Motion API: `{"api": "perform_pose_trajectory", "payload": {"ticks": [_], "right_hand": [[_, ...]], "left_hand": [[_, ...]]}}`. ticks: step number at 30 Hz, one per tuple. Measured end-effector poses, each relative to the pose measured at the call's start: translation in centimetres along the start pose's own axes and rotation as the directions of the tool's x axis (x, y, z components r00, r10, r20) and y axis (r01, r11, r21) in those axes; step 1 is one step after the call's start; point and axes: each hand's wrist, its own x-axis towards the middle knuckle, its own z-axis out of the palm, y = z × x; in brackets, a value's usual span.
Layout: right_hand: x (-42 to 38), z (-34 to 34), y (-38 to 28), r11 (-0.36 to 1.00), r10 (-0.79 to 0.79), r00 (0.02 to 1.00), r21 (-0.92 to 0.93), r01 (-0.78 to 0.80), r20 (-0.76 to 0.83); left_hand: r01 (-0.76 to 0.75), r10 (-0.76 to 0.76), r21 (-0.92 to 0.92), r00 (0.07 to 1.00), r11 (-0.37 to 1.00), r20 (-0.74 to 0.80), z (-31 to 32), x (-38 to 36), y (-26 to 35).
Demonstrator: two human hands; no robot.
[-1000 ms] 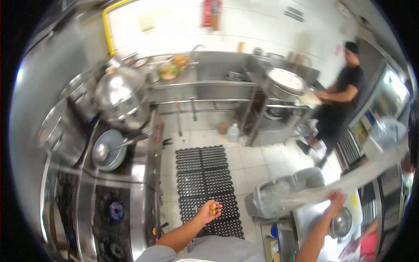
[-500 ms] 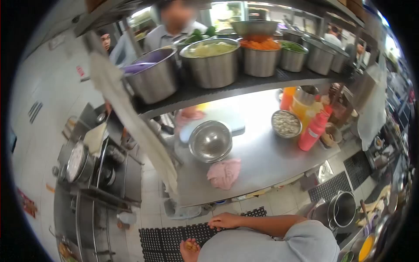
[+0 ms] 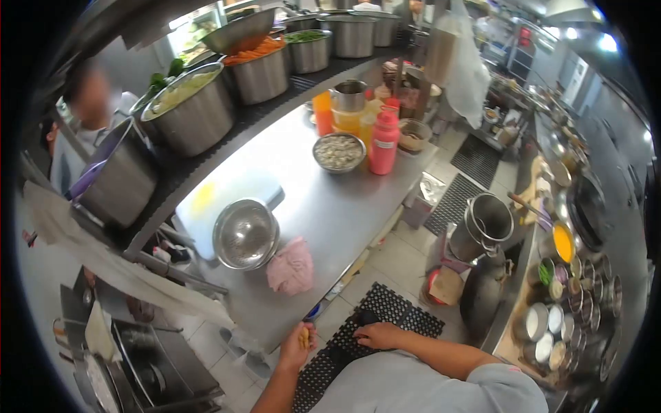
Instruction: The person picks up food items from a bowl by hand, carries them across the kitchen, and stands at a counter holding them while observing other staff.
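Note:
My left hand (image 3: 298, 346) is closed around something small and yellow-brown (image 3: 304, 336), too small to identify, just off the near edge of the steel worktable (image 3: 330, 227). To its right, my right hand (image 3: 377, 335) hangs in front of my body with fingers loosely bent, and nothing shows in it. On the table above my left hand lies a crumpled pink cloth (image 3: 290, 267). An upturned-rimmed metal bowl (image 3: 246, 234) stands beside it, touching a white cutting board (image 3: 231, 196) with a yellow patch on it.
Steel pots (image 3: 189, 113) with cut vegetables line the shelf above. A bowl of pale pieces (image 3: 339, 153) and a pink squeeze bottle (image 3: 383, 141) stand farther along. At right are a tall pot (image 3: 482, 227) and a counter of small containers (image 3: 544, 347). A co-worker (image 3: 93, 110) stands behind the shelf.
The view has swung to the right, bringing the cooking side into sight. My left hand has risen toward the table edge. The co-worker's hand by the cutting board is out of sight.

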Motion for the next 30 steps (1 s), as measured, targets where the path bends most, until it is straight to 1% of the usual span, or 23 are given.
{"api": "perform_pose_trajectory", "payload": {"ticks": [2, 4, 5, 6, 7, 8, 9, 10, 11, 12, 14, 16, 17, 18, 20, 22, 23, 24, 25, 26, 28, 29, 30], "right_hand": [[-2.2, 0.5, 0.9, 0.999, 0.046, 0.999, 0.001, -0.046, 0.003], [-4.4, 0.7, 1.4, 0.993, 0.094, 0.991, 0.079, -0.087, -0.090], [-5.2, 0.4, 1.8, 0.992, 0.103, 0.990, 0.087, -0.095, -0.096], [-5.8, 0.0, 2.2, 0.981, 0.163, 0.977, 0.130, -0.146, -0.134], [-6.0, -0.3, 2.4, 0.967, 0.218, 0.960, 0.174, -0.188, -0.175], [-6.0, -0.6, 2.7, 0.966, 0.216, 0.958, 0.186, -0.181, -0.189], [-6.5, -0.8, 2.9, 0.957, 0.245, 0.931, 0.224, -0.186, -0.272], [-7.1, -1.3, 3.4, 0.949, 0.272, 0.897, 0.252, -0.189, -0.349], [-7.4, -1.9, 3.6, 0.949, 0.226, 0.884, 0.297, -0.105, -0.409], [-7.8, -2.8, 4.1, 0.952, 0.218, 0.885, 0.290, -0.100, -0.411], [-8.5, -4.6, 5.0, 0.959, 0.166, 0.872, 0.282, -0.034, -0.461], [-9.4, -6.9, 5.7, 0.972, 0.149, 0.869, 0.229, -0.042, -0.473], [-9.7, -7.7, 6.5, 0.973, 0.130, 0.860, 0.228, -0.016, -0.493], [-10.0, -8.2, 7.2, 0.973, 0.114, 0.855, 0.231, 0.007, -0.506], [-10.8, -9.3, 8.6, 0.969, 0.114, 0.870, 0.247, 0.009, -0.480], [-10.9, -9.8, 10.5, 0.952, 0.096, 0.815, 0.291, 0.092, -0.571], [-11.3, -10.0, 11.1, 0.952, 0.086, 0.822, 0.290, 0.099, -0.563], [-12.0, -10.7, 11.5, 0.938, 0.118, 0.816, 0.333, 0.095, -0.566], [-12.6, -11.3, 12.0, 0.923, 0.153, 0.808, 0.375, 0.090, -0.570], [-13.1, -11.7, 12.8, 0.924, 0.147, 0.811, 0.371, 0.091, -0.566], [-13.9, -12.3, 14.4, 0.908, 0.207, 0.795, 0.414, 0.061, -0.571], [-14.1, -12.7, 15.3, 0.884, 0.250, 0.812, 0.467, 0.031, -0.527], [-14.2, -12.4, 16.5, 0.902, 0.231, 0.763, 0.428, 0.066, -0.604]], "left_hand": [[0.022, -0.025, 0.049, 0.998, 0.999, 0.050, 2.0, 1.8, 0.5], [0.034, -0.043, 0.100, 0.995, 0.994, 0.086, 4.3, 3.3, 0.2], [0.041, -0.057, 0.117, 0.989, 0.992, 0.137, 5.6, 3.9, -0.3], [0.048, -0.071, 0.133, 0.981, 0.990, 0.181, 6.5, 4.0, -1.3], [0.048, -0.074, 0.148, 0.981, 0.988, 0.177, 7.5, 4.0, -2.4], [0.104, -0.133, 0.139, 0.967, 0.985, 0.219, 8.8, 4.2, -3.3], [0.168, -0.195, 0.122, 0.947, 0.978, 0.255, 9.9, 4.1, -4.5], [0.167, -0.194, 0.123, 0.948, 0.978, 0.253, 10.7, 4.1, -5.7], [0.230, -0.249, 0.100, 0.927, 0.968, 0.281, 11.4, 4.4, -7.0], [0.291, -0.300, 0.077, 0.901, 0.954, 0.312, 12.4, 4.8, -8.2], [0.302, -0.315, 0.091, 0.890, 0.949, 0.329, 14.0, 5.6, -10.1], [0.355, -0.368, 0.102, 0.864, 0.929, 0.344, 16.0, 6.6, -11.3], [0.334, -0.353, 0.118, 0.856, 0.935, 0.379, 16.9, 7.1, -11.8], [0.328, -0.346, 0.114, 0.860, 0.938, 0.376, 18.2, 7.4, -12.1], [0.328, -0.364, 0.164, 0.882, 0.930, 0.300, 20.4, 8.0, -12.9], [0.310, -0.341, 0.150, 0.898, 0.939, 0.279, 23.2, 8.2, -13.6], [0.303, -0.335, 0.156, 0.903, 0.940, 0.267, 24.2, 8.1, -13.9], [0.297, -0.327, 0.145, 0.906, 0.944, 0.268, 25.0, 8.2, -14.2], [0.319, -0.357, 0.171, 0.890, 0.932, 0.283, 25.7, 8.4, -14.6], [0.341, -0.388, 0.198, 0.873, 0.919, 0.296, 26.3, 8.5, -14.8], [0.338, -0.393, 0.221, 0.871, 0.915, 0.295, 27.3, 9.0, -14.4], [0.325, -0.387, 0.253, 0.887, 0.911, 0.254, 27.6, 9.4, -13.9], [0.317, -0.383, 0.289, 0.900, 0.903, 0.209, 27.4, 9.4, -13.6]]}}
